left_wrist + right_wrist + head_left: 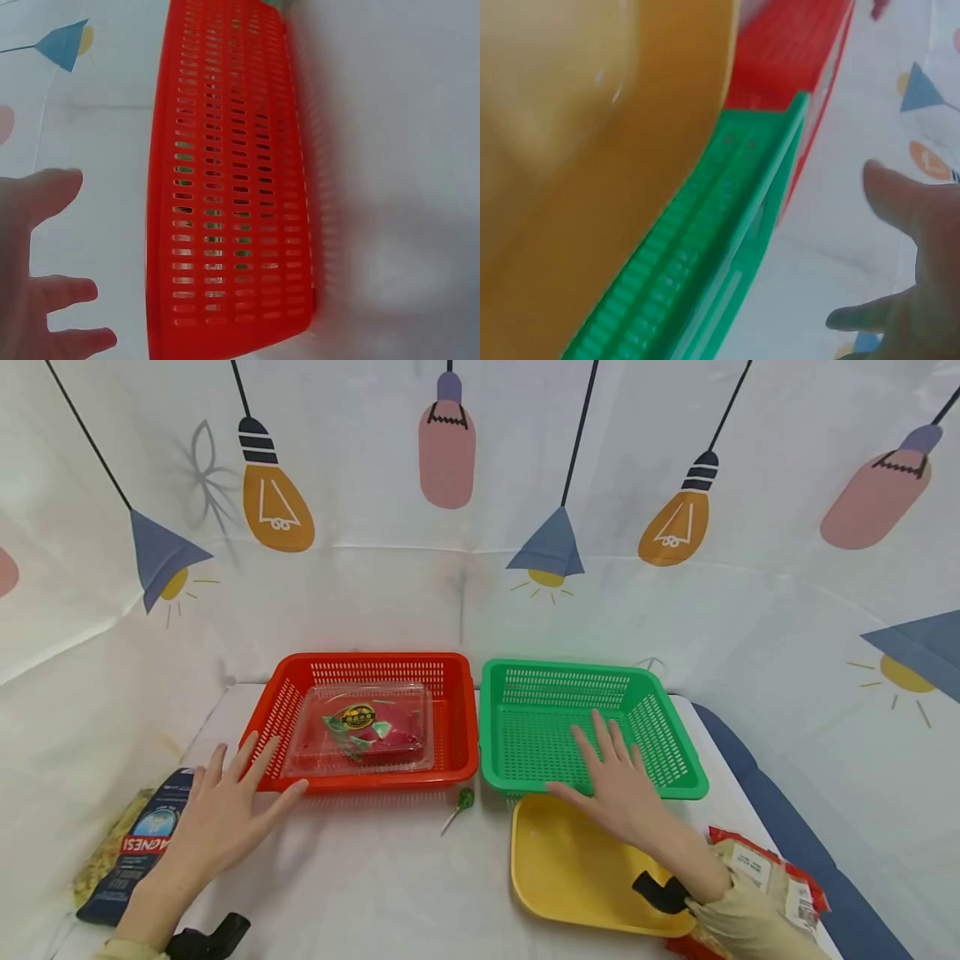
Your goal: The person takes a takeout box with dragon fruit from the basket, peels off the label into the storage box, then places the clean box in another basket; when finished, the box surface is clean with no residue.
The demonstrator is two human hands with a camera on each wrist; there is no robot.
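My left hand (228,814) hovers with spread fingers by the near left corner of the red basket (470,727), holding nothing. Inside that basket sits a clear plastic box (315,760) with a pink and green item under a black and gold label. Over the near side of the green basket (491,727) my right hand (618,785) is spread, likewise holding nothing. Below it lies a yellow tray (555,877), partly hidden by the right forearm. A green lollipop (466,798) rests on the table between the baskets' near edges. The left wrist view shows the red basket's slotted side (232,180) beside the fingers.
A dark blue pasta bag (138,852) lies at the table's left, partly behind the left forearm. On the right, a red and clear food bag (772,877) is partly covered by the right sleeve. A blue chair-like shape (780,810) stands beyond the right edge. White printed cloth (375,593) hangs behind.
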